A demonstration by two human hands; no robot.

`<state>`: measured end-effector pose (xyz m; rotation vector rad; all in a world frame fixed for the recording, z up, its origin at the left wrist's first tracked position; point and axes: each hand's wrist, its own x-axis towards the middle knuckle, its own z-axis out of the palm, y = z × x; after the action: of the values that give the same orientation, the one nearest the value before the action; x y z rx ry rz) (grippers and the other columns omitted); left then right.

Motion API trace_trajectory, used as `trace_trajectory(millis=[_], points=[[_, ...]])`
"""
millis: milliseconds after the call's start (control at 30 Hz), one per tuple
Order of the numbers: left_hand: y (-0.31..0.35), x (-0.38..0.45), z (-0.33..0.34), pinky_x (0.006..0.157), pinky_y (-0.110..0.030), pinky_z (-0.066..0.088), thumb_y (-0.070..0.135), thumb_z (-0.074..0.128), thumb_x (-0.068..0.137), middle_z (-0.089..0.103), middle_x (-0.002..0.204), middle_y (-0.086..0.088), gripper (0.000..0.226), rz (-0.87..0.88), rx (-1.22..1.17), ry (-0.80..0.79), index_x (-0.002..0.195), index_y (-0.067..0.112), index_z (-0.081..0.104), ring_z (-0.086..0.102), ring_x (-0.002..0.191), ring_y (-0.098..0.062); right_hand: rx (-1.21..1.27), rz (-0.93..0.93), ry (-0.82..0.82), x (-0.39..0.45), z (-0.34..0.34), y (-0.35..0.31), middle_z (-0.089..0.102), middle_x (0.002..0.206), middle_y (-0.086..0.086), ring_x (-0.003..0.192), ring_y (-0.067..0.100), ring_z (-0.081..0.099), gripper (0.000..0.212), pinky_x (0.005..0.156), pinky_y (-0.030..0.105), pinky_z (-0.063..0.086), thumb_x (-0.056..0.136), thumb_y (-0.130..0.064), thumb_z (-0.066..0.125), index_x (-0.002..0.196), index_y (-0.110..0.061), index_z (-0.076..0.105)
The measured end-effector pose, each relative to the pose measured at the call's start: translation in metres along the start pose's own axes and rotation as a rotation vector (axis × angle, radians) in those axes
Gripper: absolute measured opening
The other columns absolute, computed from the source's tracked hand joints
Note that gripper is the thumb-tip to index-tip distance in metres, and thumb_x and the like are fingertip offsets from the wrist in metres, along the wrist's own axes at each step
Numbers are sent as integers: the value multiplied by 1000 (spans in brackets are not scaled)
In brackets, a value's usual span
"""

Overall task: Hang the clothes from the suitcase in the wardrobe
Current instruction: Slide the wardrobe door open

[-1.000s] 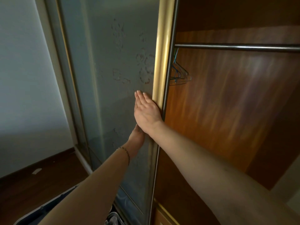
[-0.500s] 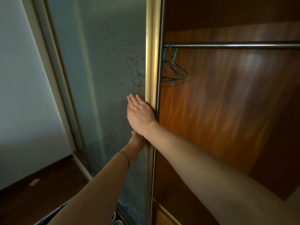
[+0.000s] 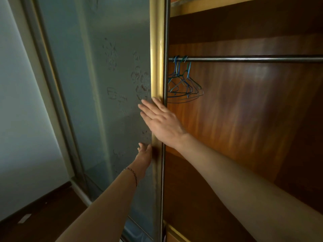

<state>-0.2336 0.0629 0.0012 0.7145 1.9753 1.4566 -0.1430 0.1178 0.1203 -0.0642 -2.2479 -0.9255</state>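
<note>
Door edge: my right hand (image 3: 162, 122), fingers straight, flat at the gold frame (image 3: 156, 67).
Left hand (image 3: 145, 151): relaxed, against the door (image 3: 104, 84) lower down.
Wardrobe (image 3: 244, 119): open right of the frame.
Rail (image 3: 253, 58): wire hangers (image 3: 183, 86) only, at its left end.

A metal rail (image 3: 262, 59) runs across the open wardrobe (image 3: 253, 119), in front of its brown wooden back. A small bunch of wire hangers (image 3: 183, 84) (blue and green hooks) hangs at the rail's left end, just beside the gold door frame (image 3: 156, 49). Dark wood floor (image 3: 43, 215) shows lower left.
</note>
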Motion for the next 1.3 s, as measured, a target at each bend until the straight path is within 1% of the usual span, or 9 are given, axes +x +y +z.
trace_trajectory(millis=[200,333,467,600,700,800,933,1100,1300], points=[[0,11,-25,116,-44,14,43,30,102,3,162,-1,61,-64,-112,-14,153,27,0,10,147,-25,-48,112,32,18,-3,21,41,149,9,142,23,31,47,119,43,17,93,-7,28,131,-5,55],[14,4,-28,112,-36,26,36,35,102,28,155,-4,54,52,-143,97,151,18,22,29,141,-24,20,115,-14,26,8,24,36,151,9,144,23,26,45,119,40,18,92,1,39,135,-4,51],[24,-2,-13,106,-31,33,38,38,101,26,156,-3,59,214,-56,169,152,32,9,34,139,-24,21,126,-27,35,14,20,34,152,9,144,23,24,46,119,39,17,91,2,52,137,-4,49],[30,9,-12,100,-33,39,45,31,101,21,158,-5,59,191,-61,142,151,39,2,39,135,-28,53,148,-94,43,9,17,29,154,10,146,23,18,46,117,34,5,94,1,48,139,-3,44],[34,21,-19,104,-36,39,44,30,101,20,159,-5,58,154,-110,118,151,40,0,42,132,-27,81,142,-177,47,6,15,9,160,7,148,20,-1,50,113,29,-10,99,-1,32,148,-5,27],[33,26,-26,105,-39,40,42,31,101,20,158,-5,59,148,-110,118,151,41,0,43,131,-28,101,160,-209,53,5,13,-1,161,5,148,18,-9,52,108,26,-17,101,-2,28,151,-7,17],[28,40,-38,107,-46,39,46,32,99,26,156,-6,60,156,-99,108,149,44,-1,43,131,-31,115,145,-204,65,19,9,2,161,7,148,19,-7,52,111,28,-14,100,1,28,150,-5,19],[26,60,-53,107,-53,39,58,35,89,39,149,-11,67,142,-104,135,149,44,9,44,129,-38,94,74,-123,82,44,6,16,158,10,148,22,7,50,118,34,-1,96,-2,24,146,-3,32],[25,90,-70,107,-50,38,48,33,97,46,142,-14,55,67,-179,218,149,45,13,43,130,-38,74,-10,-120,104,68,7,18,158,11,148,23,8,57,120,38,2,93,-7,14,145,-4,34]])
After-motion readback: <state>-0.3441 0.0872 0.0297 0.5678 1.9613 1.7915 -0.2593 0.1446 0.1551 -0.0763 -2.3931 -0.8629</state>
